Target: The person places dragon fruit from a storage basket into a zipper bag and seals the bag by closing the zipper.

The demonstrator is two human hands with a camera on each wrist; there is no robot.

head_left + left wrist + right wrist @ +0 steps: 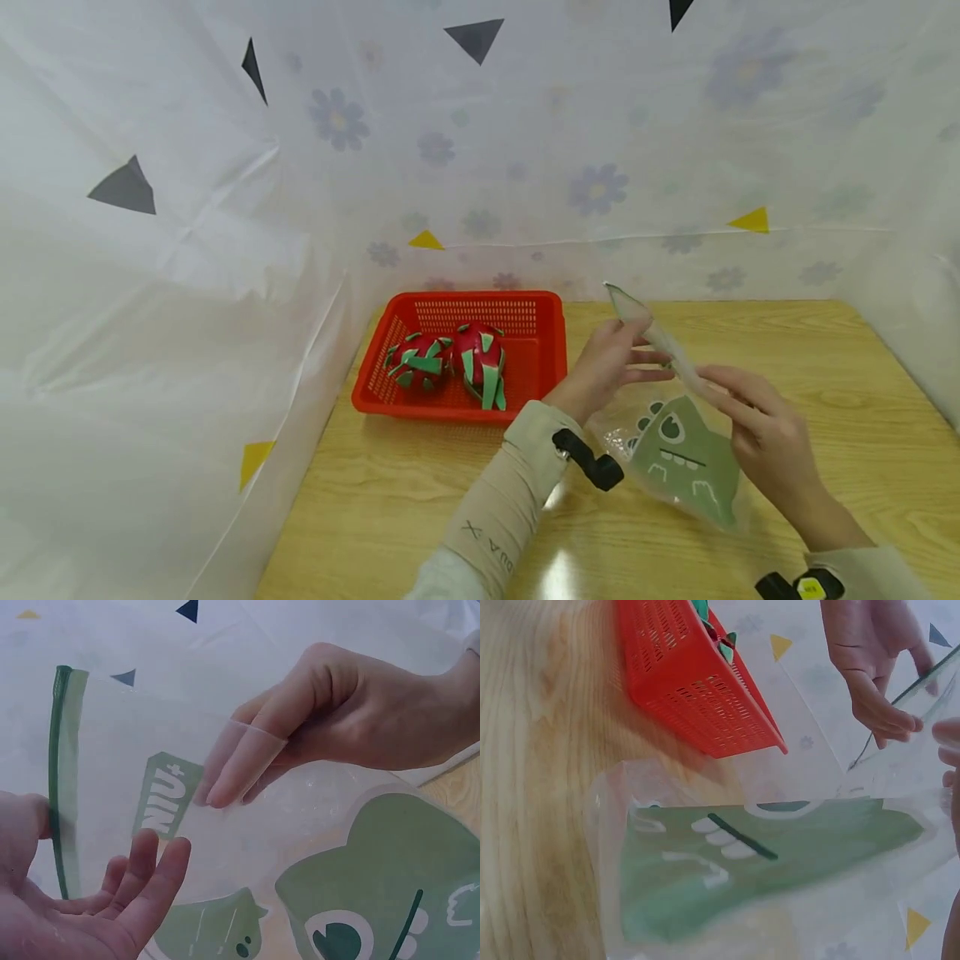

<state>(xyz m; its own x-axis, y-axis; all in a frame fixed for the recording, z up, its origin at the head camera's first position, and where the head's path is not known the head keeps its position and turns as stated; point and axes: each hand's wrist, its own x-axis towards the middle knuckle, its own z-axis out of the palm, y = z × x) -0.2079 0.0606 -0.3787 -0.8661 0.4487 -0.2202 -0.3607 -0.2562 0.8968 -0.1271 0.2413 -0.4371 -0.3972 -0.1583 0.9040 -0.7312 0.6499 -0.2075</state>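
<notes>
Both hands hold a clear zip bag (686,458) printed with a green cartoon dinosaur, above the right part of the table. At the bag's upper end, my left hand (611,358) grips it by the green zip strip (56,772), thumb on one side and several fingers spread on the other. My right hand (772,433) pinches the bag's side edge, and in the left wrist view the film covers its fingertips. A green label (166,793) shows between the hands. The printed lower part hangs toward the table. I cannot tell whether the zip is parted.
A red plastic basket (457,412) stands at the back left of the wooden table (420,500). Inside lie two dragon fruits, one at left (420,362) and one in the middle (480,358). White patterned sheeting (525,167) hangs behind and at both sides.
</notes>
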